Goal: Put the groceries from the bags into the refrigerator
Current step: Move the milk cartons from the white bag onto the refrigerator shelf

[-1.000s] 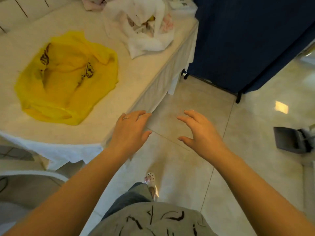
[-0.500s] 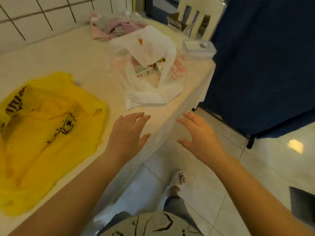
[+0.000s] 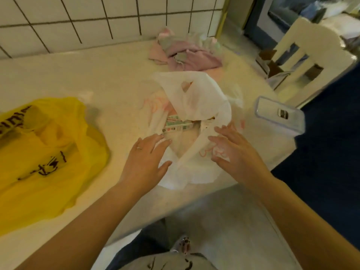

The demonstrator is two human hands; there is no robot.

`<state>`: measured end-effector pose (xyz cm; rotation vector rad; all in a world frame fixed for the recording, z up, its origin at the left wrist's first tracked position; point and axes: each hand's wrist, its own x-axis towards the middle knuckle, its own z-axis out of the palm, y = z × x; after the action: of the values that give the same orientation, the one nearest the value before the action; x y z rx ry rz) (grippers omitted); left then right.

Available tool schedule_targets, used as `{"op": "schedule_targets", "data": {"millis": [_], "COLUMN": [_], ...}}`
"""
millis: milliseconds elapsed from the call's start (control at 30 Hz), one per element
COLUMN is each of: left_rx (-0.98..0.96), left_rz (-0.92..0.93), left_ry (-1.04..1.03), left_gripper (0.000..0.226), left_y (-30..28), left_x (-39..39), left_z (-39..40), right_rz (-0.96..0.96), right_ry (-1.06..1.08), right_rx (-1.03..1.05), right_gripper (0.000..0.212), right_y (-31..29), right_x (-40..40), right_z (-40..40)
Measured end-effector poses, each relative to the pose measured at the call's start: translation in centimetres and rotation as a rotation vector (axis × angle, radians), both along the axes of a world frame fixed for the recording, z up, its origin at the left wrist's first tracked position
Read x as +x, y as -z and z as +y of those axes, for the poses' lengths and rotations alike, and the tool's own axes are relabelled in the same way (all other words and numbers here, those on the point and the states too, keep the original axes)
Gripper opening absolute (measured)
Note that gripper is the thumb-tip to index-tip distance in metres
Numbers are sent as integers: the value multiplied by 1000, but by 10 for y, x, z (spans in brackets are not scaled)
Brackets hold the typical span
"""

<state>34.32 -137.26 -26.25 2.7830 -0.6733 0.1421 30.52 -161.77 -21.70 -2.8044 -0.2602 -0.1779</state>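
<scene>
A white plastic bag [image 3: 196, 98] with pink print lies open on the counter [image 3: 97, 75]. A printed carton [image 3: 176, 125] shows in its mouth. My left hand [image 3: 145, 160] hovers at the bag's left edge with fingers spread, fingertips at the plastic. My right hand [image 3: 233, 151] reaches to the bag's right side, fingers straight and holding nothing. A flattened yellow plastic bag [image 3: 42, 156] with dark print lies at the left of the counter.
A clear lidded plastic box [image 3: 279, 115] sits at the counter's right edge. Crumpled pink and grey cloths [image 3: 183, 53] lie by the tiled wall. A white chair back [image 3: 309, 55] stands beyond the counter, and a dark blue curtain [image 3: 331, 152] hangs at the right.
I have stepped toward the counter. Both hands moved forward from over the floor and counter edge to either side of the white bag.
</scene>
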Motion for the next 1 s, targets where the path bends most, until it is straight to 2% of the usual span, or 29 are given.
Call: {"op": "schedule_targets", "data": {"millis": [133, 267, 400, 533, 600, 700, 833, 900, 1000], "left_rx": [-134, -272, -309, -291, -328, -432, -447, -475, -445], "left_rz": [-60, -13, -14, 11, 60, 88, 34, 72, 131], "left_ry": [-28, -87, -126, -231, -339, -462, -597, -689, -806], "left_gripper": [69, 86, 84, 87, 88, 88, 92, 95, 92], "left_y": [8, 15, 26, 39, 39, 31, 19, 15, 11], "left_x": [41, 77, 84, 81, 80, 75, 72, 77, 94], "left_z": [-21, -53, -84, -116, -136, -171, -218, -238, -255], "right_rz": [-88, -162, -176, -272, -348, -419, -471, -467, -371], "right_ry": [-228, -444, -756, -1133, -1248, -1382, -1538, -1598, -1531], "right_rx": [-254, -508, -712, -749, -743, -759, -872, -984, -1308], "right_gripper": [58, 60, 54, 33, 41, 44, 52, 55, 51], "right_y": [-1, -7, -20, -23, -27, -32, -25, -22, -18], "right_x": [62, 117, 171, 235, 272, 315, 343, 344, 340], "right_z": [-21, -42, -56, -59, -52, -35, -1, 15, 24]}}
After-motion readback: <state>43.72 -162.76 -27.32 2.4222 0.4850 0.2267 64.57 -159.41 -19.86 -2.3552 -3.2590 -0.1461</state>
